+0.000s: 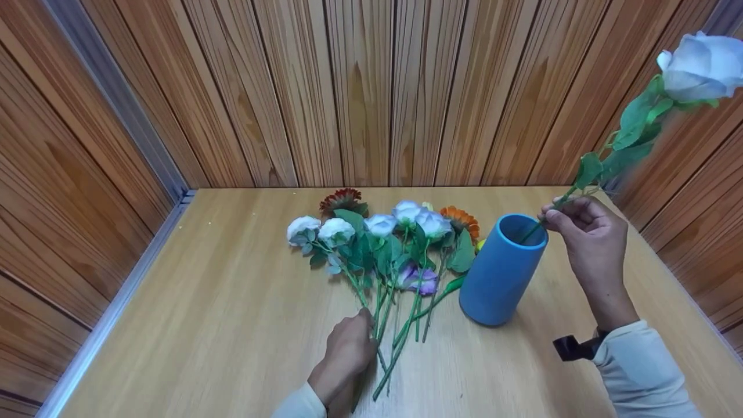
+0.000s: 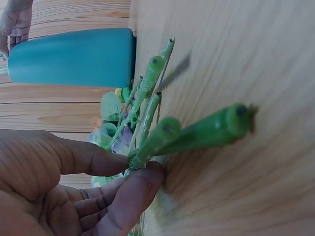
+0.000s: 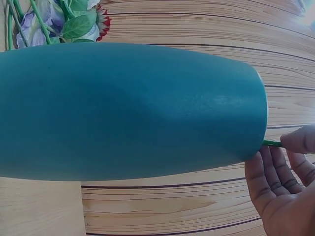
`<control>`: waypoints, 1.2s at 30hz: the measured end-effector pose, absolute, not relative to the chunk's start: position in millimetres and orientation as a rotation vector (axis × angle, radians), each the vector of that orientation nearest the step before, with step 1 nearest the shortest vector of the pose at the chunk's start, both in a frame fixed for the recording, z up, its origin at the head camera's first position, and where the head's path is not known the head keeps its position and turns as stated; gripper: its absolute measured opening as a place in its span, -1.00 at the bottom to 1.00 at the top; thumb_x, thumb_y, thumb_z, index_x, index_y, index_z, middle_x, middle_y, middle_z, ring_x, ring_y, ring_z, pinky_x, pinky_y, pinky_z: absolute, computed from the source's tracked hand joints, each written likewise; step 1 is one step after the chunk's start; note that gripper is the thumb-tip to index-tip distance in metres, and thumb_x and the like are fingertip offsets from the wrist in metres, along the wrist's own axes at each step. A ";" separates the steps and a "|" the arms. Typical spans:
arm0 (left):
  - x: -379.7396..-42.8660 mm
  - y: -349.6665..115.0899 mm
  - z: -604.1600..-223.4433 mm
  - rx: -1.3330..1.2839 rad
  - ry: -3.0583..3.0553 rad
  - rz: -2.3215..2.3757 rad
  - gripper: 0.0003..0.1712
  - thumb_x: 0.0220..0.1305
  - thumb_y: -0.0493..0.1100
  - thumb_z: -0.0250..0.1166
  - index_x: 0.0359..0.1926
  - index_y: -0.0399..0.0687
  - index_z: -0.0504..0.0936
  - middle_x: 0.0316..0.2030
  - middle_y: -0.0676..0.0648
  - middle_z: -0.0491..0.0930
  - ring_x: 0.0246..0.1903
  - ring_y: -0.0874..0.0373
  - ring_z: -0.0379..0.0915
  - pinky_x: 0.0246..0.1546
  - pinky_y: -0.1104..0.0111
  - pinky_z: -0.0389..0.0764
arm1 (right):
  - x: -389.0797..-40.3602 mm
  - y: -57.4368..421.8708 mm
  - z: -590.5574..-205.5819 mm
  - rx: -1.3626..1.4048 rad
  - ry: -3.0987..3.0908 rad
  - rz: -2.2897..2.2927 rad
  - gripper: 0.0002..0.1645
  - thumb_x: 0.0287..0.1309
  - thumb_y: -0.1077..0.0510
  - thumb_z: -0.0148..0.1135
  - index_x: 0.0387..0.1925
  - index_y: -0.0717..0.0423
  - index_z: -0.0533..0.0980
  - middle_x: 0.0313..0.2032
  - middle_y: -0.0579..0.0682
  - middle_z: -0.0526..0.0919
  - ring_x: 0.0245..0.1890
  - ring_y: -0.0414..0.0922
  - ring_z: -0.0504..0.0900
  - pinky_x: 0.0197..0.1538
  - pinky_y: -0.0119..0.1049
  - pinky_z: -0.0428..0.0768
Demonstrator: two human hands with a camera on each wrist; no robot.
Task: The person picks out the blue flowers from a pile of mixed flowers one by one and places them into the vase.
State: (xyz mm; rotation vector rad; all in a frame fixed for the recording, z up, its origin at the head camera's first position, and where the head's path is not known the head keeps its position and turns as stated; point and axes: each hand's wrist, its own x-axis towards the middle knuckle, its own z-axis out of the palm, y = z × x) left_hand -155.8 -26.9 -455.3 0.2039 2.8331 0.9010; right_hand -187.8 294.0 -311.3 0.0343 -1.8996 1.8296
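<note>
My right hand (image 1: 598,247) pinches the green stem of a white rose (image 1: 699,67) beside the mouth of a blue vase (image 1: 502,276). The stem's lower end reaches inside the rim, and the bloom leans up to the right. In the right wrist view the vase (image 3: 133,113) hides most of the stem. Low on the table, my left hand (image 1: 351,342) pinches a green flower stem (image 2: 150,147) between thumb and finger near its cut end. That stem belongs to the spread of artificial flowers, with white blooms (image 1: 336,232) and crossing stems (image 1: 400,339).
A dark red flower (image 1: 341,202), an orange flower (image 1: 461,220) and a purple flower (image 1: 419,278) lie among the leaves left of the vase. The wooden table (image 1: 232,325) meets wood-panelled walls (image 1: 360,98) at the back and both sides.
</note>
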 end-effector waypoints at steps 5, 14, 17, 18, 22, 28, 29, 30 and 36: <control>-156.7 -26.7 -455.9 0.181 2.820 0.904 -0.83 -0.04 -0.36 0.20 -0.36 -0.14 0.43 -0.67 0.00 0.38 -0.65 0.13 0.29 -0.68 0.31 0.31 | -187.4 293.9 -312.5 -0.027 -1.976 1.740 -0.64 0.00 0.16 0.27 -0.14 0.23 0.50 -0.27 0.05 0.63 -0.26 -0.14 0.62 -0.20 -0.48 0.50; -158.9 -27.2 -456.3 0.161 2.806 0.894 -0.81 -0.03 -0.34 0.22 -0.33 -0.14 0.44 -0.62 -0.01 0.41 -0.61 0.11 0.32 -0.63 0.29 0.34 | -186.0 292.0 -313.8 -0.146 -2.138 1.497 -0.59 0.04 0.00 0.23 -0.09 0.12 0.52 -0.22 0.00 0.62 -0.22 -0.16 0.59 -0.16 -0.52 0.47; -158.8 -26.9 -456.4 0.153 2.806 0.884 -0.81 -0.02 -0.33 0.23 -0.33 -0.14 0.43 -0.61 -0.02 0.40 -0.60 0.11 0.32 -0.61 0.29 0.35 | -185.6 292.2 -315.1 -0.146 -2.155 1.487 -0.59 0.06 0.00 0.21 -0.09 0.13 0.52 -0.23 -0.01 0.61 -0.22 -0.17 0.58 -0.17 -0.53 0.47; -158.6 -26.7 -456.1 0.147 2.804 0.884 -0.81 -0.02 -0.32 0.23 -0.32 -0.14 0.44 -0.61 -0.02 0.41 -0.60 0.11 0.32 -0.61 0.29 0.35 | -185.5 292.3 -315.6 -0.144 -2.159 1.481 -0.59 0.06 -0.01 0.21 -0.09 0.12 0.52 -0.23 -0.02 0.61 -0.22 -0.17 0.58 -0.17 -0.54 0.47; -158.0 -26.3 -455.6 0.147 2.807 0.880 -0.81 -0.02 -0.33 0.23 -0.33 -0.14 0.44 -0.61 -0.03 0.41 -0.60 0.11 0.32 -0.62 0.28 0.35 | -185.3 292.4 -317.4 -0.156 -2.175 1.447 -0.57 0.05 -0.06 0.20 -0.09 0.09 0.53 -0.22 -0.05 0.61 -0.21 -0.18 0.58 -0.15 -0.52 0.47; -156.9 -26.3 -455.1 0.166 2.819 0.891 -0.83 -0.01 -0.35 0.23 -0.33 -0.16 0.45 -0.61 -0.04 0.44 -0.62 0.12 0.33 -0.65 0.29 0.35 | -187.1 294.1 -321.5 -0.174 -2.221 1.382 -0.61 0.07 -0.03 0.20 -0.09 0.07 0.54 -0.22 -0.10 0.62 -0.21 -0.23 0.55 -0.16 -0.54 0.46; -156.8 -26.3 -455.0 0.167 2.821 0.892 -0.83 -0.01 -0.35 0.24 -0.34 -0.16 0.45 -0.61 -0.05 0.44 -0.63 0.12 0.33 -0.66 0.29 0.36 | -187.3 294.4 -322.4 -0.171 -2.228 1.373 -0.62 0.08 -0.02 0.19 -0.09 0.07 0.54 -0.22 -0.10 0.61 -0.21 -0.24 0.55 -0.17 -0.55 0.46; -156.8 -26.2 -454.9 0.170 2.823 0.891 -0.83 -0.01 -0.35 0.23 -0.34 -0.16 0.45 -0.62 -0.05 0.44 -0.63 0.12 0.33 -0.66 0.29 0.36 | -187.5 294.6 -323.2 -0.168 -2.232 1.364 -0.63 0.08 0.00 0.19 -0.09 0.08 0.54 -0.22 -0.11 0.61 -0.22 -0.24 0.54 -0.18 -0.55 0.46; -157.7 -25.6 -455.0 0.145 2.798 0.898 -0.84 -0.01 -0.36 0.23 -0.34 -0.18 0.45 -0.63 -0.04 0.41 -0.64 0.10 0.33 -0.68 0.30 0.34 | -186.8 293.6 -329.0 -0.183 -2.260 1.303 -0.61 0.06 -0.04 0.21 -0.10 0.06 0.56 -0.23 -0.11 0.61 -0.23 -0.24 0.53 -0.23 -0.57 0.47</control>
